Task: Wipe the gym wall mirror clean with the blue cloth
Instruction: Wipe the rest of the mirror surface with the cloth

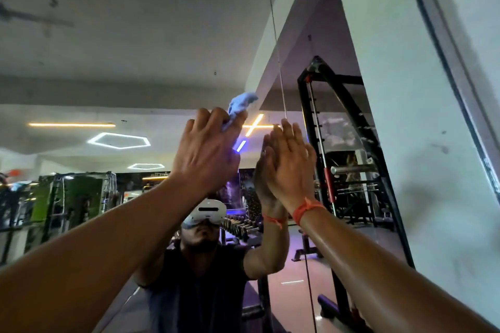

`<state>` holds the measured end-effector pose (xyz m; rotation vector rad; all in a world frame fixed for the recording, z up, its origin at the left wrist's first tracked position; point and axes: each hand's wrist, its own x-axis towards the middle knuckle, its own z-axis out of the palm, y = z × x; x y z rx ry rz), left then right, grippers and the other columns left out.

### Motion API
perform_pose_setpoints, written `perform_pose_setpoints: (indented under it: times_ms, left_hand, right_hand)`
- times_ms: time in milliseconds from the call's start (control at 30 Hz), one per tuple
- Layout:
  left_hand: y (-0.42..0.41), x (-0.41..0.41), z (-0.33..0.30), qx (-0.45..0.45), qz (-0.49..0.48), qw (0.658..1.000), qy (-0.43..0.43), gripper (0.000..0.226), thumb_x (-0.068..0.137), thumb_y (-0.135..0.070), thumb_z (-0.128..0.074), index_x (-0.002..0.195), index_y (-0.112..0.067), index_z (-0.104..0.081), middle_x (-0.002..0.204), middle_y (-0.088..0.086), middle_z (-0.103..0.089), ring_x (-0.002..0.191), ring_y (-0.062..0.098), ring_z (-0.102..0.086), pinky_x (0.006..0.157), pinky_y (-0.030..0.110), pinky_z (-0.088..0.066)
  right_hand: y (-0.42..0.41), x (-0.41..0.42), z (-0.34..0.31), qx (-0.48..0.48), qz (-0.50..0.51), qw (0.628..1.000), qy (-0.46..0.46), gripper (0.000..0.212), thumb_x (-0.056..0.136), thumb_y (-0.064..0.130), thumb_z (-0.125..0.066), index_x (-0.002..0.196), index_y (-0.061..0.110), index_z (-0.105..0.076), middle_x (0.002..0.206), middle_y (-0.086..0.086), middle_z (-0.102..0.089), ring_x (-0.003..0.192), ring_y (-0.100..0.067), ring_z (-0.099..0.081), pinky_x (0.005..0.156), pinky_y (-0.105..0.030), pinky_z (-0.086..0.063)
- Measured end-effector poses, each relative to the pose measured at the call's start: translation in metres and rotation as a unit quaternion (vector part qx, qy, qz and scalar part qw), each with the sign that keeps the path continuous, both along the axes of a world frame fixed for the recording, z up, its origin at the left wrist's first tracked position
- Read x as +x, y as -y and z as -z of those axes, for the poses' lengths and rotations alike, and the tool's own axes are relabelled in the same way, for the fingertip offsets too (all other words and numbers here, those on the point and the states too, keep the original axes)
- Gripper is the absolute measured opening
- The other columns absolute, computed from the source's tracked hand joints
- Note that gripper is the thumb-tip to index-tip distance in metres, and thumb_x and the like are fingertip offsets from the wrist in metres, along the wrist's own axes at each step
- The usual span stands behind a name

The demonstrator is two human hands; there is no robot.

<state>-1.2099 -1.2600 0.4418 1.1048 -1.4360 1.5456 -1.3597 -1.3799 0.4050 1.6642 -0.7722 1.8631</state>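
Note:
The wall mirror (113, 67) fills most of the view and reflects the gym and a person with a white headset. My left hand (208, 149) is raised against the glass and presses the blue cloth (240, 104) onto it; a bunch of cloth sticks out above my fingers. My right hand (290, 162) lies flat on the mirror just to the right, fingers straight and together, touching its own reflection. An orange thread is tied round my right wrist.
A vertical seam (278, 62) between mirror panels runs down just left of my right hand. A white pillar (405, 116) borders the mirror on the right. The reflection shows a black weight rack (338, 143), dumbbells and ceiling lights.

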Motion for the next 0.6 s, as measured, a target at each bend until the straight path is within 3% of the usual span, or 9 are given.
perform_pose_setpoints:
  times_ms: [100, 200, 267, 333, 433, 533, 600]
  left_hand:
    - [0.015, 0.014, 0.002, 0.095, 0.001, 0.992, 0.085, 0.063, 0.090, -0.045, -0.047, 0.150, -0.026, -0.048, 0.138, 0.008, -0.052, 0.121, 0.035, -0.042, 0.097, 0.049, -0.045]
    - [0.035, 0.026, -0.005, 0.126, -0.053, 0.975, 0.177, 0.057, 0.104, -0.051, -0.030, 0.158, -0.031, -0.035, 0.166, 0.005, -0.030, 0.152, 0.038, -0.022, 0.123, 0.052, -0.024]
    - [0.045, 0.028, -0.019, 0.107, -0.090, 0.971, 0.194, 0.058, 0.106, -0.051, -0.022, 0.162, -0.033, -0.020, 0.170, -0.001, -0.019, 0.158, 0.032, -0.006, 0.123, 0.054, -0.019]
    - [0.053, 0.021, -0.033, 0.095, -0.095, 0.977, 0.168, 0.059, 0.107, -0.047, -0.024, 0.163, -0.030, -0.017, 0.170, -0.002, -0.020, 0.159, 0.030, -0.005, 0.121, 0.055, -0.025]
    - [0.065, 0.001, -0.030, 0.089, -0.039, 0.989, 0.113, 0.056, 0.106, -0.036, -0.031, 0.159, -0.019, -0.031, 0.163, 0.006, -0.037, 0.155, 0.034, -0.020, 0.118, 0.054, -0.032]
    - [0.069, -0.005, 0.011, 0.090, 0.015, 0.988, 0.124, 0.052, 0.105, -0.033, -0.031, 0.153, -0.018, -0.046, 0.158, 0.005, -0.045, 0.153, 0.031, -0.028, 0.116, 0.050, -0.036]
    - [0.065, 0.000, 0.049, 0.112, 0.025, 0.983, 0.144, 0.052, 0.106, -0.035, -0.031, 0.154, -0.021, -0.045, 0.160, 0.001, -0.042, 0.154, 0.028, -0.026, 0.115, 0.048, -0.038]
  right_hand:
    - [0.005, -0.009, 0.022, 0.025, 0.069, 0.997, 0.001, 0.060, 0.105, 0.041, -0.031, 0.161, 0.020, -0.027, 0.171, 0.001, -0.014, 0.158, -0.020, -0.011, 0.122, -0.056, -0.017]
    - [0.020, -0.017, 0.043, 0.049, 0.106, 0.993, 0.009, 0.060, 0.106, 0.046, -0.026, 0.162, 0.022, -0.026, 0.171, 0.004, -0.013, 0.158, -0.018, -0.012, 0.121, -0.059, -0.018]
    - [0.031, -0.017, 0.052, 0.075, 0.109, 0.991, 0.007, 0.062, 0.106, 0.049, -0.021, 0.163, 0.024, -0.024, 0.171, 0.006, -0.015, 0.158, -0.017, -0.010, 0.120, -0.060, -0.020]
    - [0.039, -0.016, 0.057, 0.072, 0.094, 0.993, 0.014, 0.061, 0.106, 0.048, -0.022, 0.163, 0.026, -0.022, 0.171, 0.007, -0.015, 0.158, -0.015, -0.007, 0.120, -0.060, -0.019]
    - [0.043, -0.016, 0.057, 0.048, 0.070, 0.996, 0.020, 0.058, 0.106, 0.043, -0.023, 0.162, 0.026, -0.025, 0.170, 0.008, -0.019, 0.158, -0.015, -0.011, 0.121, -0.060, -0.017]
    - [0.043, -0.017, 0.058, 0.037, 0.057, 0.998, 0.016, 0.059, 0.106, 0.043, -0.020, 0.161, 0.025, -0.030, 0.169, 0.007, -0.023, 0.158, -0.017, -0.015, 0.121, -0.058, -0.016]
    - [0.043, -0.017, 0.057, 0.037, 0.063, 0.997, 0.017, 0.058, 0.106, 0.042, -0.021, 0.161, 0.025, -0.031, 0.169, 0.007, -0.023, 0.157, -0.017, -0.018, 0.122, -0.054, -0.013]
